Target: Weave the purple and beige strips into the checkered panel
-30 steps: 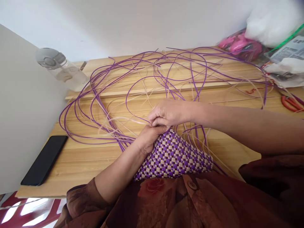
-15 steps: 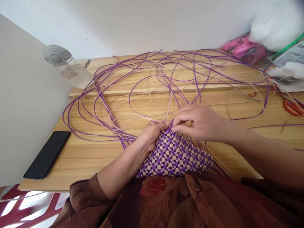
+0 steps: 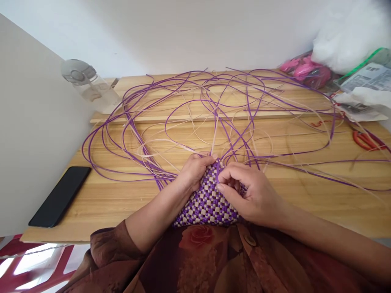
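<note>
A woven piece [image 3: 205, 202] in a purple, beige and dark check lies against my body at the table's front edge. Its upper corner narrows to a point, from which long purple and beige strands [image 3: 214, 122] fan out over the table. My left hand [image 3: 195, 169] is closed round the left edge of the weave near that point, thumb on top. Just right of the point, my right hand [image 3: 249, 189] pinches a purple strand [image 3: 218, 171] between thumb and forefinger, over the woven face. Its other fingers are curled and cover the right part of the piece.
A black phone [image 3: 59, 197] lies on the table's left side. Behind it stands a clear bottle with a grey lid [image 3: 78, 73]. At right are red-handled pliers or cutters [image 3: 365, 140], a bag of pink items [image 3: 307, 71] and a white plastic bag [image 3: 345, 44]. A wall rises behind.
My right hand has come down toward my body, from beside the tip to over the weave's right part. My left hand keeps its hold. The view has shifted slightly.
</note>
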`<state>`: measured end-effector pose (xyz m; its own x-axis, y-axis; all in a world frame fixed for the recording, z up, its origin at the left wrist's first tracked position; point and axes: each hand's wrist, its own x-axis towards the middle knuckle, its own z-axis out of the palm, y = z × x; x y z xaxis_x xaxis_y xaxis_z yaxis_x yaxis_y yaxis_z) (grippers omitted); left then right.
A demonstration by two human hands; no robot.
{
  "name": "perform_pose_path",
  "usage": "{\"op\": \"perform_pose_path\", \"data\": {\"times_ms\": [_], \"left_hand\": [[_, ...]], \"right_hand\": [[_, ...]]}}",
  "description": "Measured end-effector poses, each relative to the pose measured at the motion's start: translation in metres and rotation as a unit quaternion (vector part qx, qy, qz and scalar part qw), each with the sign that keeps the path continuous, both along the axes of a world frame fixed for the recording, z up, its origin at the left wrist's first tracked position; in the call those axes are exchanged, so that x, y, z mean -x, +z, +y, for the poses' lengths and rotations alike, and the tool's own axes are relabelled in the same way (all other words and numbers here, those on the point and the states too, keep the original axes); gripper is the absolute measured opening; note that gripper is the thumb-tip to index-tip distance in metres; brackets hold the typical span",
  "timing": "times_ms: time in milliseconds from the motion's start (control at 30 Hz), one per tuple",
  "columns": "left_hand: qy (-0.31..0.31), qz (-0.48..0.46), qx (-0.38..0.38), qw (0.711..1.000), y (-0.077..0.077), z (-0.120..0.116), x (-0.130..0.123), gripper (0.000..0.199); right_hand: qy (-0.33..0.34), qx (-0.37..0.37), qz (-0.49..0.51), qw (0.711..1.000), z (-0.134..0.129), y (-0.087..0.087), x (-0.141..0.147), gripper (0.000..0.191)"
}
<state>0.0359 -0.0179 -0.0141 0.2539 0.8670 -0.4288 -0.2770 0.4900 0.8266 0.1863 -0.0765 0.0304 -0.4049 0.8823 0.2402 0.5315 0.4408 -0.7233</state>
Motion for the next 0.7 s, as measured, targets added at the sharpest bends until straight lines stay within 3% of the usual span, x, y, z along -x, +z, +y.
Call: {"op": "perform_pose_path", "data": {"times_ms": [200,367,600,700], "left_hand": [[0.012,0.012,-0.045,0.999,0.001,0.000,-0.004,0.024],[0.016,0.021,-0.042,0.999,0.005,-0.001,-0.002,0.034],[-0.067,0.006,-0.039,0.997,-0.001,-0.001,0.003,0.033],[-0.043,0.025,-0.061,0.997,-0.004,-0.001,0.002,0.030]], "right_hand": [[-0.026,-0.084,0.064,0.994,-0.009,-0.011,0.006,0.009],[-0.020,-0.016,0.094,0.995,-0.016,-0.014,0.012,0.007],[-0.055,0.069,0.146,0.985,-0.018,-0.027,0.008,0.004],[-0.056,0.146,0.199,0.968,-0.015,-0.030,0.012,0.010]]}}
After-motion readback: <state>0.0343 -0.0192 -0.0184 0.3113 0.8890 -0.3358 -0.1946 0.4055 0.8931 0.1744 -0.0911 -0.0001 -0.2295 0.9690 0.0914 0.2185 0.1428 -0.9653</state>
